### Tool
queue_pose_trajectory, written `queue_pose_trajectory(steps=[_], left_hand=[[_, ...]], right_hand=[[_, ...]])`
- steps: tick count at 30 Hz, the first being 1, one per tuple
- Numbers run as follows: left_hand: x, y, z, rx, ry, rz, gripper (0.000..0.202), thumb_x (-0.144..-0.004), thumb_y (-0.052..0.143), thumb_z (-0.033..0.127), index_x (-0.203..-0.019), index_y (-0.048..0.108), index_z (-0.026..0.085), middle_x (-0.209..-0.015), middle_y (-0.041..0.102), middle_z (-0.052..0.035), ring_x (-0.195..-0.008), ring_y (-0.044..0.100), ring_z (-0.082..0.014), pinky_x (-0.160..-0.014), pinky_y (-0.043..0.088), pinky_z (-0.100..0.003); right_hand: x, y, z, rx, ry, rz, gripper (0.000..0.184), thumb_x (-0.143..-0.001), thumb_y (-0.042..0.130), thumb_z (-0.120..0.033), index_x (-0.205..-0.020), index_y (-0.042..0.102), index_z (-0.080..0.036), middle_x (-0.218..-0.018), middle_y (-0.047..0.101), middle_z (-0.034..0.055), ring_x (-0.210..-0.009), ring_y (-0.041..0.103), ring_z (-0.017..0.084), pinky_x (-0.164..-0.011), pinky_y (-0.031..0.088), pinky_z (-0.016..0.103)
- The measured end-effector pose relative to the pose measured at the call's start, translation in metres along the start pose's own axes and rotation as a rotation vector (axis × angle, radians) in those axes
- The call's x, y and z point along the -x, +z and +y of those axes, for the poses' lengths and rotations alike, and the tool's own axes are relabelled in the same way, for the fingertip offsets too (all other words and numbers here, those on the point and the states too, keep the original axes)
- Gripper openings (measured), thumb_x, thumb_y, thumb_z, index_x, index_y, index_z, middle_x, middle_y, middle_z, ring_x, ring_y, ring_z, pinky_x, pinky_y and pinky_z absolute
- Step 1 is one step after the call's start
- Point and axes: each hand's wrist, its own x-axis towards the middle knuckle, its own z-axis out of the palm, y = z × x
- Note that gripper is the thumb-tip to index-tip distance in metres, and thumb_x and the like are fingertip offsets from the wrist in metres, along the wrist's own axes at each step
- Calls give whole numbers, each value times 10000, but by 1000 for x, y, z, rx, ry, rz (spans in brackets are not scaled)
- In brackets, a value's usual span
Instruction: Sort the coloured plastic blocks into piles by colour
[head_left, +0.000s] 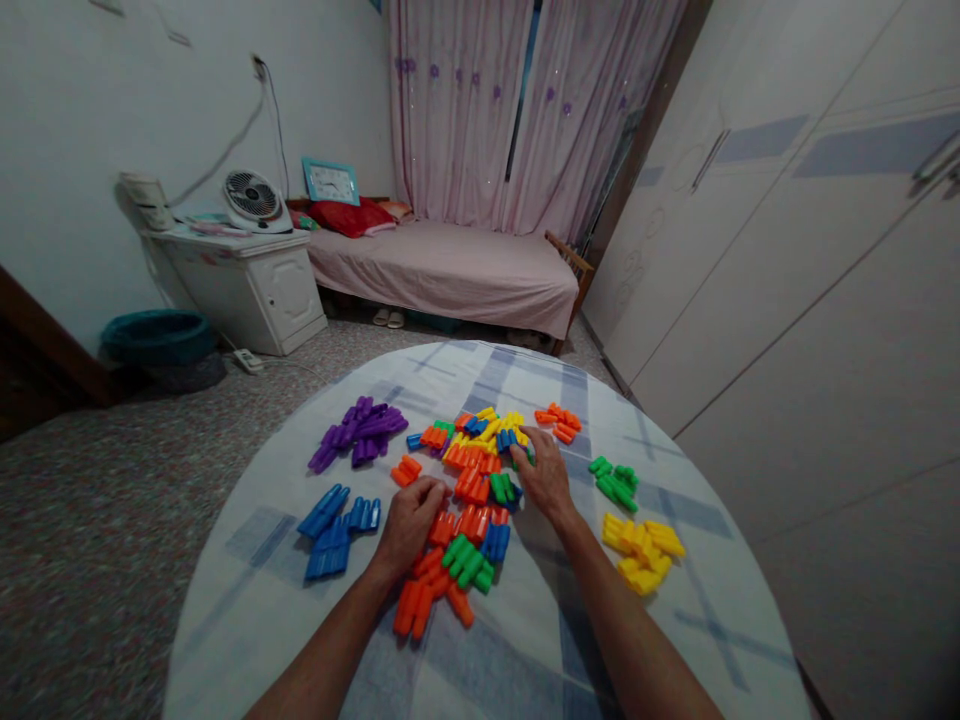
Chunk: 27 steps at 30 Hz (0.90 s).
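A mixed heap of coloured plastic blocks lies in the middle of a round table with a checked cloth. My left hand rests at the heap's left edge, fingers curled down onto orange blocks. My right hand reaches into the heap's right side, fingertips pinched on a green block. Sorted piles lie around: purple blocks far left, blue blocks near left, green blocks right, yellow blocks near right, a small orange pile at the back.
Beyond the table stands a bed with a pink cover, a white cabinet carrying a small fan, and a teal basin on the floor. White wardrobe doors line the right side.
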Motion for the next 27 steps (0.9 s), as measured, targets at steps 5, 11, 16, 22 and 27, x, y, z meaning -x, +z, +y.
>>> queue_pose_trajectory(steps=[5,11,16,22,27], left_hand=[[0,0,-1,-14,-8,5,375,-812,500,482,-805,675,150,-691,654,-27,-694,593,-176,-616,438,-256],[1,-2,2,-29,-10,0,376,-806,502,480,-807,683,150,-725,672,-33,-723,608,-183,-655,453,-267],[1,-2,3,-38,-7,-7,368,-812,499,476,-806,674,153,-738,674,-26,-719,607,-176,-669,455,-268],[0,-1,4,-36,-1,-2,374,-797,504,498,-727,643,158,-719,656,-23,-688,584,-169,-649,448,-264],[0,-1,5,-57,21,11,361,-798,506,482,-729,649,157,-684,640,-12,-665,568,-161,-623,429,-253]], right_hand=[[-15,7,18,-46,-11,-106,371,-893,436,-364,-1180,595,-191,-1242,599,96,-1178,521,213,-1006,397,381],[-57,10,19,103,81,-188,397,-896,435,-306,-1250,568,-184,-1309,571,102,-1232,495,213,-1041,364,371],[-81,28,15,151,208,-249,434,-855,532,-393,-1218,604,-168,-1213,629,144,-1135,571,267,-962,418,383],[-84,40,20,135,281,-229,392,-800,578,-319,-1137,648,-133,-1109,658,148,-1077,589,260,-915,434,352],[-78,34,21,73,303,-146,337,-750,574,-245,-1056,658,-132,-1041,661,115,-954,618,216,-839,472,319]])
